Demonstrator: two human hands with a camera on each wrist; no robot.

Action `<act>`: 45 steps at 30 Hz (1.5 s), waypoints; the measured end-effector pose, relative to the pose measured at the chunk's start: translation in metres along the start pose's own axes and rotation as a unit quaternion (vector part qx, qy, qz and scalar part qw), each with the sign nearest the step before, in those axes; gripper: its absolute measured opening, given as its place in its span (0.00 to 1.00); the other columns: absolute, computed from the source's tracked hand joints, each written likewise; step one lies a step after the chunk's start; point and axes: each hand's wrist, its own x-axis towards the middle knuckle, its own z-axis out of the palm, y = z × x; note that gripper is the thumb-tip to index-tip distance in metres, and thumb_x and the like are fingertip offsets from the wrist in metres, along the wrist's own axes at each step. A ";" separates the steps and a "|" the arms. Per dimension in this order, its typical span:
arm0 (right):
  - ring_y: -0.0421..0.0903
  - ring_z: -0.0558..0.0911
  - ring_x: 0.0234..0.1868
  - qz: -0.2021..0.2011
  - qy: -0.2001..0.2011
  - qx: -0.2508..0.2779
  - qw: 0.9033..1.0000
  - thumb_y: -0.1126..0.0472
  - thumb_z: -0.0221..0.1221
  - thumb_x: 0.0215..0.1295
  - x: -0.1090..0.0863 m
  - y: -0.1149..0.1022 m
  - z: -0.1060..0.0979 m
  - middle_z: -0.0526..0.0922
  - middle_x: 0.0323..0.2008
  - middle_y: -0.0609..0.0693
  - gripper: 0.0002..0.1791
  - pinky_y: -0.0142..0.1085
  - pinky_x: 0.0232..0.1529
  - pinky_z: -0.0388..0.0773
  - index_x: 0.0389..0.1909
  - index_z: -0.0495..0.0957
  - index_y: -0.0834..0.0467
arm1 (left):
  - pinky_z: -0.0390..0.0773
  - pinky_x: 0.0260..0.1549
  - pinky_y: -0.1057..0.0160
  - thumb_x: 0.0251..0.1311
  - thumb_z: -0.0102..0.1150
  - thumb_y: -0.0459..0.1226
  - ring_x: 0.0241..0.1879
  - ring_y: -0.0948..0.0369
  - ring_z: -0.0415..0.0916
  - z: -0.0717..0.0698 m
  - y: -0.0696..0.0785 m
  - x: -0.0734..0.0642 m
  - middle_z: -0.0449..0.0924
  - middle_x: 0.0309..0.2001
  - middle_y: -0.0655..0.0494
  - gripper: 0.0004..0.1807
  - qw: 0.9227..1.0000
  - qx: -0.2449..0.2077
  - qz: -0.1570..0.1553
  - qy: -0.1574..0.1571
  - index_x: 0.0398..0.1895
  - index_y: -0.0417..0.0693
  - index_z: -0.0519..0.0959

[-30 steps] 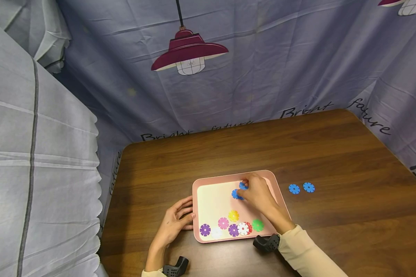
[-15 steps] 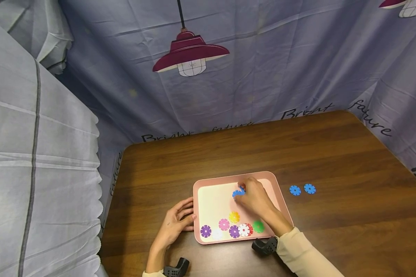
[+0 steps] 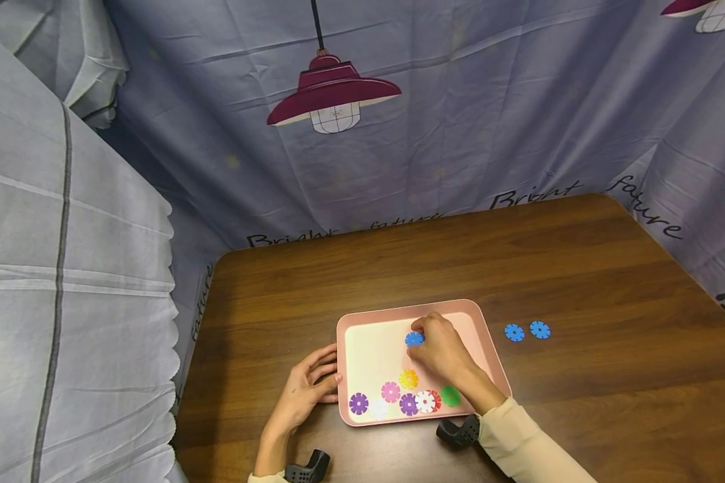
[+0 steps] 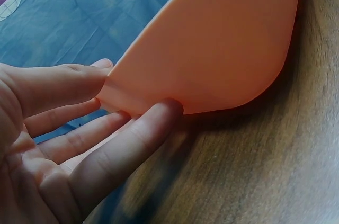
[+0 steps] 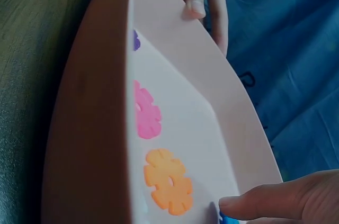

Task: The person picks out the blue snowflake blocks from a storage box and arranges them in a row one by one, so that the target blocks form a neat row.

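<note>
My left hand holds the left wall of a pink tray, thumb at the rim and fingers against the outer side. The same hand shows close at the wall in the left wrist view. Over the tray's far right part, my right hand pinches a blue snowflake disc between thumb and fingers. In the right wrist view the thumb covers most of this disc. Near it in the tray lie a yellow disc and a pink disc.
Along the tray's near side lie purple discs, a white disc partly over a red one, and a green disc. Two blue discs lie on the wooden table right of the tray. A patterned curtain hangs behind.
The right fingers have drawn inward; the two blue discs seen apart under them now show as one. The left hand has stayed at the tray wall.
</note>
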 end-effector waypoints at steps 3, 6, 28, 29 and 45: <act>0.49 0.78 0.36 -0.002 0.002 -0.002 1.000 0.68 0.73 0.43 0.000 0.001 0.002 0.78 0.35 0.56 0.21 0.46 0.44 0.81 0.42 0.82 0.70 | 0.86 0.37 0.50 0.62 0.61 0.26 0.60 0.40 0.69 0.000 0.000 0.000 0.65 0.64 0.31 0.33 1.000 -0.001 0.000 0.001 0.70 0.32 0.62; 0.49 0.78 0.36 -0.007 0.006 -0.007 1.000 0.69 0.73 0.43 0.001 0.001 0.002 0.78 0.34 0.55 0.20 0.46 0.44 0.81 0.41 0.83 0.69 | 0.86 0.37 0.50 0.62 0.61 0.26 0.59 0.41 0.70 0.000 0.000 0.000 0.65 0.64 0.31 0.33 1.000 -0.004 -0.002 0.002 0.70 0.33 0.62; 0.51 0.79 0.38 -0.008 0.011 -0.026 1.000 0.68 0.74 0.43 0.000 -0.001 0.006 0.79 0.36 0.58 0.20 0.48 0.45 0.82 0.40 0.83 0.70 | 0.86 0.37 0.50 0.62 0.61 0.27 0.59 0.41 0.70 0.000 0.000 0.000 0.66 0.64 0.31 0.33 1.000 0.001 -0.005 0.005 0.70 0.33 0.63; 0.51 0.79 0.38 -0.007 0.011 -0.025 1.000 0.68 0.73 0.43 0.000 -0.001 0.006 0.79 0.36 0.58 0.20 0.47 0.45 0.82 0.40 0.83 0.70 | 0.86 0.36 0.50 0.62 0.61 0.26 0.59 0.41 0.70 0.000 0.000 0.000 0.66 0.64 0.31 0.33 1.000 0.000 -0.006 0.005 0.70 0.33 0.63; 0.50 0.80 0.36 -0.010 0.008 -0.022 1.000 0.71 0.68 0.45 -0.001 -0.001 0.007 0.79 0.35 0.58 0.15 0.45 0.42 0.84 0.38 0.83 0.69 | 0.86 0.36 0.49 0.62 0.61 0.26 0.60 0.40 0.69 0.001 -0.001 0.000 0.65 0.64 0.31 0.32 1.000 0.001 -0.004 0.007 0.69 0.33 0.63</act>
